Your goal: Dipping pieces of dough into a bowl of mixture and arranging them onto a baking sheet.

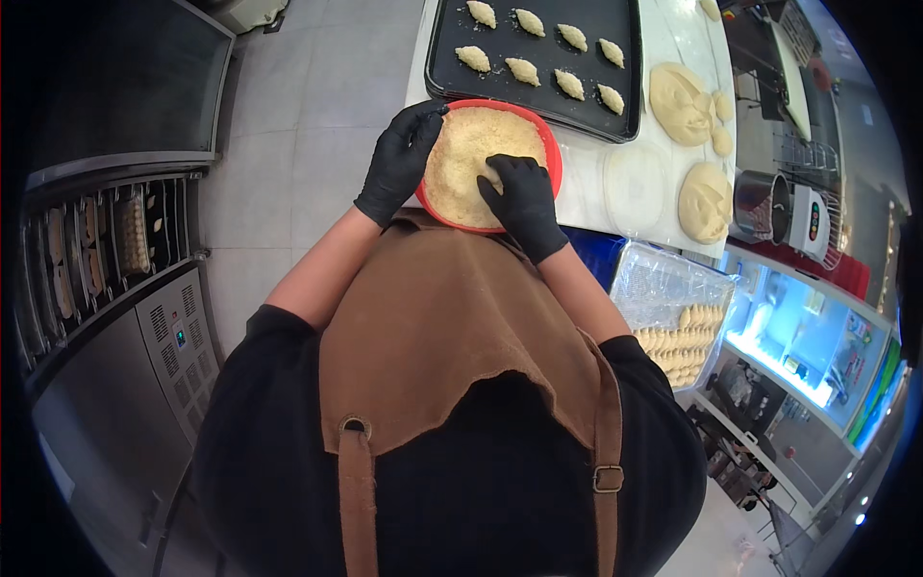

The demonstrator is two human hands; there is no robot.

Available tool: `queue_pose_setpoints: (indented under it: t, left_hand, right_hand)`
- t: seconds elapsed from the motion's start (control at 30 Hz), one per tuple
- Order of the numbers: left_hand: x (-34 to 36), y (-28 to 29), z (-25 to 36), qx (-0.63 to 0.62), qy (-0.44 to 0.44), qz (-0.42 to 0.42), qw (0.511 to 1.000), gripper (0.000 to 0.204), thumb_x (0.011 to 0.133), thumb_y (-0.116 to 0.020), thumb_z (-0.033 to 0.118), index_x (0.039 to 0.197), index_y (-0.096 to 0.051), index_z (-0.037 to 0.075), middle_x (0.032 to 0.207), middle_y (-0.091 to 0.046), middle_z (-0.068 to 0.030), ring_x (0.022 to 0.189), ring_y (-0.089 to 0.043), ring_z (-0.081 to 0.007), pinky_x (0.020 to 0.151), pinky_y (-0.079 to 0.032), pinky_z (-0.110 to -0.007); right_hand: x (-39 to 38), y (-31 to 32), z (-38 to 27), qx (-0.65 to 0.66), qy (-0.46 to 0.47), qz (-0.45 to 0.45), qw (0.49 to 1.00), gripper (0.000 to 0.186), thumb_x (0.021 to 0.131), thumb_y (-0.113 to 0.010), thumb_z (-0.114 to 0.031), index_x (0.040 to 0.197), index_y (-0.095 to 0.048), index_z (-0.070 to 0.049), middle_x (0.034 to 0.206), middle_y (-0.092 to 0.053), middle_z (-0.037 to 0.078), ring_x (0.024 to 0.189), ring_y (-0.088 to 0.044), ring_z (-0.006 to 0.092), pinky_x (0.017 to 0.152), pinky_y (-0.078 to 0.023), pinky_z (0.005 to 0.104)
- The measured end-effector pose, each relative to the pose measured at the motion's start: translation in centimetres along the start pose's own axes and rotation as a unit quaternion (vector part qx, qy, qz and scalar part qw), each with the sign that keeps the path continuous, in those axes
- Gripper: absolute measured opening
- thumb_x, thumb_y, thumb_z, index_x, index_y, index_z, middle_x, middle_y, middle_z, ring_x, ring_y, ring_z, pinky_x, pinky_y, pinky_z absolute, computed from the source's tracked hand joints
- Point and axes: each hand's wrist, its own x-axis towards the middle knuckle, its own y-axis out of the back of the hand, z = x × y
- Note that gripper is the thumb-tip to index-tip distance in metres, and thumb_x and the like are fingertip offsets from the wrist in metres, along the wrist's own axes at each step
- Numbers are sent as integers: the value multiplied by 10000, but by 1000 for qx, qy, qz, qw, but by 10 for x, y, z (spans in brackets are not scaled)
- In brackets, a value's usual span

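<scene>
Rests the left black-gloved hand (397,159) at the left rim of a red bowl (555,154) and curls the right hand (522,199) over the pale crumbs (481,135) inside, beside a dark tray (540,46) bearing two rows of coated dough pieces (569,85), left of larger dough lumps (681,104).

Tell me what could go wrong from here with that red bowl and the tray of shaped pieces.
The red bowl sits near the corner of the white table, close to the brown apron; a bump might shift it or spill the crumbs.
The right hand is down in those crumbs; lifting it quickly could scatter some.
The black tray is right beside the bowl, so a knock could disturb its pieces.
</scene>
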Motion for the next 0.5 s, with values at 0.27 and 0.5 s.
queue_pose_setpoints:
  t: [0.27,0.5]
  left_hand:
    - [-7,-5,11,233,-209,-99,945,521,919,-664,142,1422,-567,49,1466,-572,-144,1233,-602,-285,1043,-470,-372]
    - [-11,-17,5,498,-261,-136,816,738,857,-680,232,1538,-441,77,1589,-436,-173,1386,-474,-366,1176,-332,-501]
  right_hand:
    - [18,28,25,532,-274,-58,799,334,884,-704,-95,1202,-686,6,1005,-725,122,885,-660,197,827,-531,279]
    - [13,2,55,653,-148,-120,733,418,827,-693,46,1241,-633,43,1043,-706,103,891,-658,187,802,-541,276]
